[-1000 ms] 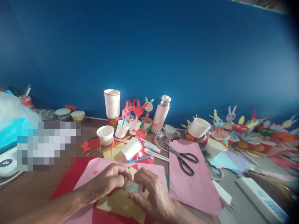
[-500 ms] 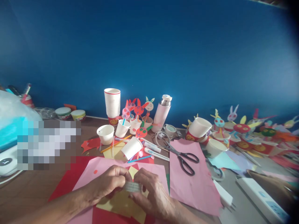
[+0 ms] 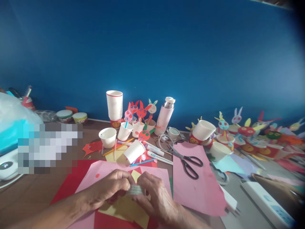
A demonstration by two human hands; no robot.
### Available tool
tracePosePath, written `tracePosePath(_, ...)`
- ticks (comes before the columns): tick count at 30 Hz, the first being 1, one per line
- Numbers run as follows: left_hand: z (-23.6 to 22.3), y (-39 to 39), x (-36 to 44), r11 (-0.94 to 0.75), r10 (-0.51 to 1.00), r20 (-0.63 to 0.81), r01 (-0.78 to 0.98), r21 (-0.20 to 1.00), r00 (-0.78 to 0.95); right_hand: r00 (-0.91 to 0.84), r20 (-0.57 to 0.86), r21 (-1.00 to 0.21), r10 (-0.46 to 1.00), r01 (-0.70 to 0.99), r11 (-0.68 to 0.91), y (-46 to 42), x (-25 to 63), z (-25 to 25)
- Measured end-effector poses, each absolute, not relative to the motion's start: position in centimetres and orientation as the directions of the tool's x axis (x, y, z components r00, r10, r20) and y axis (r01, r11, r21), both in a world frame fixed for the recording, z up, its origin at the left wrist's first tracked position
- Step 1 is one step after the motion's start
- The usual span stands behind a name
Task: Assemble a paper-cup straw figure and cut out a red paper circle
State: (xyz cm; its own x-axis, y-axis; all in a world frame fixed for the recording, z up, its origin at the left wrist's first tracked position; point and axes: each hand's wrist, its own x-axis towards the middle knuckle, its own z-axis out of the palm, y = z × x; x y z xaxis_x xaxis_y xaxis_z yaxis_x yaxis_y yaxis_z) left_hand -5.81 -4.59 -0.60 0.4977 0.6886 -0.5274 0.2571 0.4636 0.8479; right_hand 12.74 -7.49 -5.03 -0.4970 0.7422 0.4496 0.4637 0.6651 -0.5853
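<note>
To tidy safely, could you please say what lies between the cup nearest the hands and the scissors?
The head view shows a utility knife, a pale tube and a thin stick there.

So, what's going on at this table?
A person is holding a small pale item, too blurred to name, between left hand and right hand, above yellow paper. Black-handled scissors lie partly on a pink sheet to the right. Beyond the hands, a white paper cup lies tipped over near paper figures standing in cups.
</note>
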Motion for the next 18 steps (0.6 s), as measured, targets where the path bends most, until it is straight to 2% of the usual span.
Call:
tracePosePath(10, -1.7, -4.5, -5.6, 0.52, 0.694, -0.558, 0.218, 0.826, 0.455, -0.493, 0.505, -0.569, 0.709, 0.428, 0.703, -7.5, 12.8, -5.4)
tracePosePath(14, -1.0, -4.4, -5.8, 0.488, 0.705, -0.52, 0.202, 0.849, 0.483, -0.455, 0.506, -0.638, 0.733, 0.374, 0.673, -7.3, 13.1, -5.3)
tracePosePath(18, 0.6, -4.3, -6.2, 0.408, 0.695, -0.489, 0.272, 0.872, 0.526, -0.45, 0.485, -0.687, 0.75, 0.334, 0.645, -6.9, 13.3, -5.4)
